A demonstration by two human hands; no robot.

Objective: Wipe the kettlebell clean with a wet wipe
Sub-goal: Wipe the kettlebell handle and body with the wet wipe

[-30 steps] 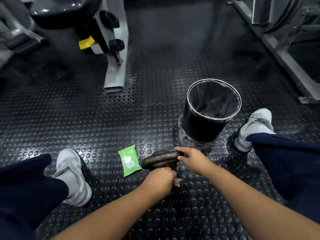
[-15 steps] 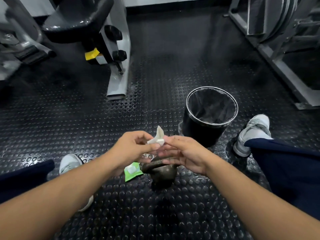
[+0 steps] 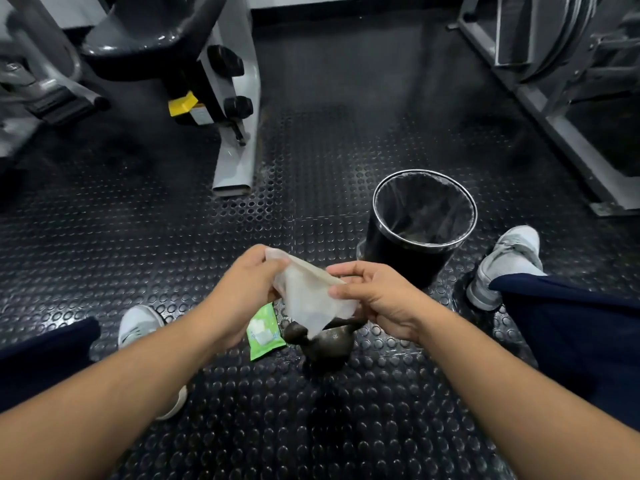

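- Change: a sec ago the left hand (image 3: pixel 242 292) was down at the kettlebell (image 3: pixel 325 342) w/ the wipe bunched up, the right hand (image 3: pixel 377 299) on the handle; half a sec ago both were up w/ the wipe still a small folded wad; now the wet wipe (image 3: pixel 311 296) is spread open betw. both hands, held up above the bell
- Fingers: left fingers (image 3: pixel 273 261) are closed on the wipe's upper-left corner; right fingers (image 3: pixel 343 289) pinch its right edge, thumb above; both grip the wipe only, nothing else
- Meaning (my read): prob. unfolding or turning to a fresh face; can't tell if the bell is done; next is either another pass or the bin
- Kettlebell: stands on the studded floor (image 3: pixel 311 427), directly below the fingers, handle partly hidden behind the hanging wipe; no hand touches it
- Wipe pack (image 3: pixel 265 332): green, flat on the floor, just left of the bell, under the left fingers; near the bell, contact unclear
- Bin (image 3: pixel 424 233): open, lined, ahead and right of the right fingers; near, not touching
- Room: bare floor ahead-left of the fingers up to the machine base (image 3: pixel 235 168); shoes (image 3: pixel 509 261) and legs bound both sides; straight down to the bell is free; watch the pack on a leftward sweep
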